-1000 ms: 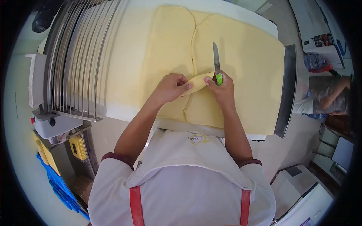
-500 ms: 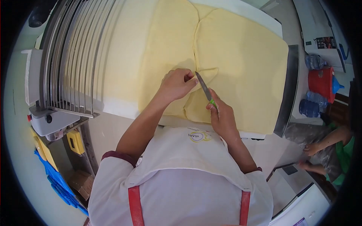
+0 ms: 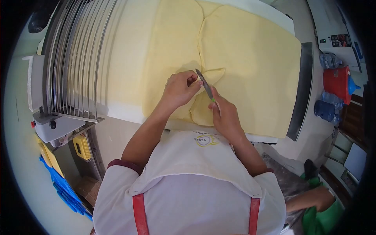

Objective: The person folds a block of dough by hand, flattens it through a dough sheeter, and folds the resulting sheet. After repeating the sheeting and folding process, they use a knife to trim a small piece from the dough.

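Note:
A large sheet of pale yellow dough is spread before me, with a seam between its right part and the left part. Near the front of this seam, a pointed dough flap is folded up. My left hand is closed in a pinch on the dough's edge beside the flap. In my right hand is a small knife with a green handle, mostly covered by my fingers. Its blade points up and left, the tip just beyond my left fingertips.
A metal bar guard stands on the left over the white belt. A dark metal edge borders the dough at right. Another person's arm is close by at lower right. Water jugs and a red container stand farther right.
The knife and my right hand have moved slightly left and up, bringing the blade across my left fingertips. The other person has moved from the far right to close beside me at lower right.

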`<state>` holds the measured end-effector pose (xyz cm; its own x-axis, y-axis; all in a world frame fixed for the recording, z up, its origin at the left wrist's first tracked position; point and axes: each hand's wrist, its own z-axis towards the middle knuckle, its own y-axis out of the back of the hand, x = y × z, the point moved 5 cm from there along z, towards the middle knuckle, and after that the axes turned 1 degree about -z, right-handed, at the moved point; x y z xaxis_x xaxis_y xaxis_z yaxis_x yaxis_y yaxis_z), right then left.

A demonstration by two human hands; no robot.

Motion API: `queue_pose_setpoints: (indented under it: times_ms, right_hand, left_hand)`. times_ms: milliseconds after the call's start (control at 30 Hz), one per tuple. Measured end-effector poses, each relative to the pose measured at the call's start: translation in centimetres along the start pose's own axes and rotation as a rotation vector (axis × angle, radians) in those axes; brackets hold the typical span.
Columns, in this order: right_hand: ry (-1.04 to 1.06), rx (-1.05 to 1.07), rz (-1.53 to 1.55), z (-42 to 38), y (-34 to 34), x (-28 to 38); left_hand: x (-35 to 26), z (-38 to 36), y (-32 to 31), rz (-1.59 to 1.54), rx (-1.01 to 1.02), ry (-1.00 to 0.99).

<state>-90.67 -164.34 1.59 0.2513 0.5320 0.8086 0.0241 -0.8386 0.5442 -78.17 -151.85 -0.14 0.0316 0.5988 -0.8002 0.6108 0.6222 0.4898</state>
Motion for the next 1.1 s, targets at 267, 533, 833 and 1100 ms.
queue_pose_setpoints:
  times_ms: [267, 533, 833, 1100]
  right_hand:
    - [0.019, 0.045, -0.097, -1.2, -0.8, -0.4]
    - [0.071, 0.252, -0.249, -5.5, 3.1, -1.2]
    - [0.609, 0.045, -0.557, 8.2, 4.6, 1.7]
    - [0.194, 0.383, 0.097, 16.1, 9.9, 0.3]
  left_hand:
    - [0.5, -0.8, 0.0, -0.100, -0.235, -0.010]
    - [3.6, -2.5, 5.0, -0.150, -0.295, 0.088]
    - [-3.5, -0.5, 4.9, 0.102, -0.312, -0.296]
    - [-3.4, 7.4, 5.3, 0.156, -0.312, -0.416]
